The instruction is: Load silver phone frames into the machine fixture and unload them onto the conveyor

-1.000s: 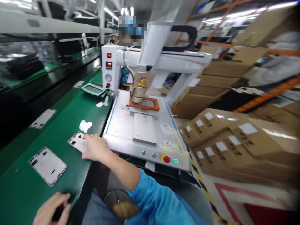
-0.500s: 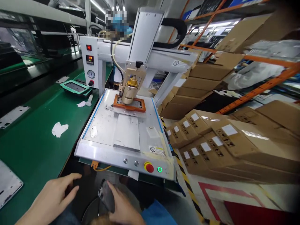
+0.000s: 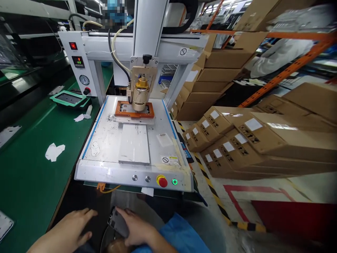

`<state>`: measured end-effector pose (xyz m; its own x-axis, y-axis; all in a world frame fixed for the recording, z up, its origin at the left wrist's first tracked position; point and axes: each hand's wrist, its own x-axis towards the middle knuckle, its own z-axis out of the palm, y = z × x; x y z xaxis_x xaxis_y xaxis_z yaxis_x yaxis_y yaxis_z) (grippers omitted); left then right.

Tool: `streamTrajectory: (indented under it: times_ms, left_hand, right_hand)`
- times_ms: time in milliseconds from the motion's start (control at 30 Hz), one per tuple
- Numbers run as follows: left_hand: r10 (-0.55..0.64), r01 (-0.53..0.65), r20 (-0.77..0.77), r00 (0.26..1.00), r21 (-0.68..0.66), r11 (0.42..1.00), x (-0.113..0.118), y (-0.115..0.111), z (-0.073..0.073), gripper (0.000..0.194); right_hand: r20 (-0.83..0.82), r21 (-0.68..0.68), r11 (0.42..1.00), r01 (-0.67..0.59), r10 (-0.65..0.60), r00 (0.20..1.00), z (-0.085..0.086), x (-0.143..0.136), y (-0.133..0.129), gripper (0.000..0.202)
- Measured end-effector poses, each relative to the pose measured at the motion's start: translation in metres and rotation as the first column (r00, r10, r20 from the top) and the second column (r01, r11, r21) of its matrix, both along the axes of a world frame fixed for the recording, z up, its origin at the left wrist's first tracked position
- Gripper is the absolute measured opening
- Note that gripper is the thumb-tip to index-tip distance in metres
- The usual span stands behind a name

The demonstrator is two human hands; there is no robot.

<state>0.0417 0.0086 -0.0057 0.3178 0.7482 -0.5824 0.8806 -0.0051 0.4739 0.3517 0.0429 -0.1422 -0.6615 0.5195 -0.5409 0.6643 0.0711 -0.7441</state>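
My right hand grips a flat dark grey phone casing low in the head view, thumb and fingers around its edges. Small cutouts show along the casing's upper left end. To its left, my left hand is held in the air, thumb apart from the fingers and nothing in it. Beyond both hands stands a white bench machine. Its brass-coloured head is over an orange fixture that holds a grey plate, partly hidden by the head.
A green bench on the left bears scraps of white paper and a green-framed tray. A red emergency button is on the machine's front. Cardboard boxes are stacked to the right, near an orange rack.
The camera view has shifted, so the machine appears further left. Digits on its display have changed. My right hand still holds the casing; my left hand remains empty.
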Motion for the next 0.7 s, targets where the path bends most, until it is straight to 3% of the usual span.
streamTrajectory:
  times_ms: [133,300,700]
  left_hand:
    - [-0.01,0.012,0.097,0.995,-0.016,1.0,0.0,0.004,0.0,0.061]
    - [-0.024,0.026,0.037,0.999,-0.043,0.999,-0.001,0.0,-0.005,0.06]
    - [-0.045,0.044,-0.001,0.999,-0.065,0.997,0.0,0.003,0.0,0.061]
  right_hand:
    - [0.032,0.024,1.0,-0.01,0.009,0.999,-0.005,0.001,0.002,0.142]
    - [0.037,0.043,0.998,-0.055,0.053,0.998,-0.016,0.002,0.001,0.143]
    - [0.018,0.023,0.999,-0.044,0.044,0.999,-0.016,0.004,-0.001,0.139]
